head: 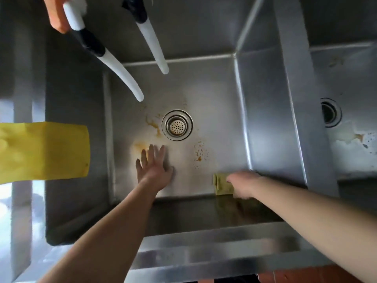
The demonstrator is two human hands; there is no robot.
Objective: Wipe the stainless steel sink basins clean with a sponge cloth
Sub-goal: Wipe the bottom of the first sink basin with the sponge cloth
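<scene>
I look down into a deep stainless steel sink basin (214, 82) with a round drain strainer (177, 125) in its floor. Orange-brown stains (152, 124) lie left of the drain, and brown specks (199, 155) sit to its lower right. My left hand (154, 168) lies flat on the basin floor, fingers straight and spread, just below the drain. My right hand (243, 183) grips a folded yellow-green sponge cloth (221, 183) against the floor at the near right corner. A second basin (346, 88) with a dark drain (330, 112) and pale residue lies to the right.
Two white hoses (120, 72) (154, 44) with black tape hang into the basin from the top. Another person's hand (56, 15) holds the left hose at the top left. A yellow cloth (44, 150) hangs over the left wall. The steel front rim (214, 254) runs along the near edge.
</scene>
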